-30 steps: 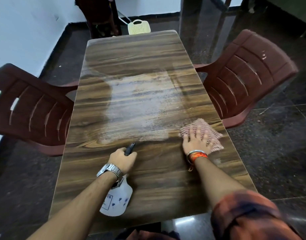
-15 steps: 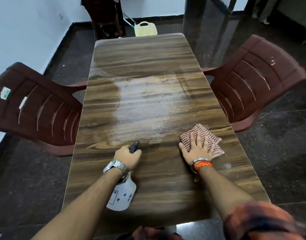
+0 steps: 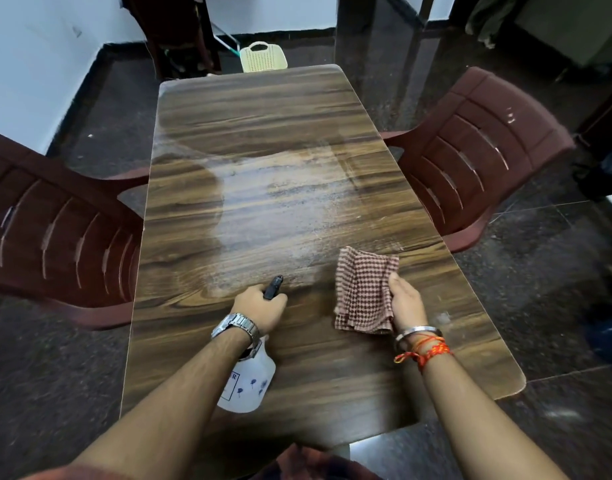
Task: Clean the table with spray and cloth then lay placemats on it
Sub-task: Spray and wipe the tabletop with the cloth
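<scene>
A long wood-grain table (image 3: 263,109) runs away from me, with a pale patch of spray mist across its middle. My left hand (image 3: 261,308) grips the black head of a white spray bottle (image 3: 247,382), which hangs under my wrist near the table's front. My right hand (image 3: 406,303) holds a red-and-white checked cloth (image 3: 361,292) by its right edge, lifted and hanging off the surface. No placemats are in view.
A maroon plastic chair (image 3: 55,230) stands at the table's left side and another maroon chair (image 3: 477,150) at its right. Beyond the far end sit a cream plastic basket (image 3: 263,58) and a dark chair (image 3: 173,32). The floor is dark polished stone.
My right hand was pressing the cloth flat on the table; it now grips the cloth by its edge and has lifted it. The left hand stays on the bottle.
</scene>
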Motion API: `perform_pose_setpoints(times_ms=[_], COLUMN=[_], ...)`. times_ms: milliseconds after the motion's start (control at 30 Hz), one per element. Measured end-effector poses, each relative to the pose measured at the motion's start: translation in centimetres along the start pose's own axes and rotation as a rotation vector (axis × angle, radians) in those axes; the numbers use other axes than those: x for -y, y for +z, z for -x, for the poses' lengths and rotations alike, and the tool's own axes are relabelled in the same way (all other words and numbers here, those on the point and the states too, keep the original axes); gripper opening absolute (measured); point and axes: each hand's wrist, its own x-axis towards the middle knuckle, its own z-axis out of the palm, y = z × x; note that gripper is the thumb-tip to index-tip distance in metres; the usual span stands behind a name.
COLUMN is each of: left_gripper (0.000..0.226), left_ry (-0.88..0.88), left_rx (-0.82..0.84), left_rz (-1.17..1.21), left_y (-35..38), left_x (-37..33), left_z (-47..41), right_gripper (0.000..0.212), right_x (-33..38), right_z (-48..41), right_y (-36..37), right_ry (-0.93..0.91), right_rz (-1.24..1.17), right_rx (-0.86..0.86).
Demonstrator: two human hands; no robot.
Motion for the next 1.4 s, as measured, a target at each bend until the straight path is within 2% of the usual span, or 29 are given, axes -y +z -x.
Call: perform_pose_setpoints(times_ms=[67,133,167,233,300,367,400,533,700,767,833,933,1100,1167,1267,1400], left_gripper=[0.024,0.021,0.02,0.021,0.021,0.021,0.021,0.019,0.017,0.016,0.017,0.017,0.02,0.02,0.019,0.025], left_ry=[0.011,0.025,0.032,0.044,0.054,0.064,0.069,0.088,0.087,0.088,0.081,0.051,-0.037,-0.059,-0.094,-0.14], left_rx=[0.009,0.019,0.022,0.031,0.043,0.055,0.06,0.092,0.109,0.115,0.114,0.101,0.056,0.024,-0.015,-0.086], left_rz=[-0.007,-0.009,-0.013,-0.021,-0.03,-0.047,-0.054,-0.079,-0.053,-0.051,-0.043,-0.022,0.064,0.076,0.084,0.067], left_y=[0.3,0.7,0.9,1.4,1.9,2.4,2.6,3.5,3.9,4.0,4.1,4.2,3.4,3.1,2.5,1.2], left_x=[-0.3,-0.6,-0.7,-0.9,-1.2,-1.5,-1.7,-2.5,-2.8,-2.8,-2.8,-2.4,-1.7,-1.3,-0.5,0.6], left_z=[0.0,0.1,0.1,0.1,0.1,0.2,0.2,0.3,0.3,0.5,0.8,1.1,1.1,1.1,1.2,1.0], right_gripper=[0.028,0.044,0.05,0.059,0.069,0.069,0.064,0.053,0.055,0.055,0.055,0.055,0.055,0.053,0.053,0.054], right_x=[-1.3,-2.4,-3.0,-4.6,-5.9,-6.8,-6.9,-7.4,-7.4,-7.2,-6.8,-6.9,-8.1,-8.4,-8.4,-8.1], right_z=[-0.7,-0.3,-0.1,0.2,0.3,0.6,0.7,0.2,-1.3,-1.7,-1.5,0.1,3.6,3.9,3.0,2.6], right_y=[-2.6,-3.5,-3.2,-1.5,0.6,2.8,3.6,2.2,-6.2,-8.5,-8.2,-4.6,1.8,2.5,2.4,4.2], right_ry=[-0.062,-0.2,-0.303,-0.43,-0.393,-0.262,-0.223,-0.263,-0.063,0.054,0.095,-0.04,-0.501,-0.666,-0.688,-0.54], right_rz=[0.239,0.418,0.498,0.746,1.041,1.205,1.232,1.348,1.289,1.233,1.209,1.272,1.392,1.413,1.408,1.418], right_rx=[-0.169,-0.282,-0.277,-0.14,-0.02,-0.003,0.003,0.088,-0.129,-0.16,-0.175,-0.119,0.336,0.46,0.431,0.333])
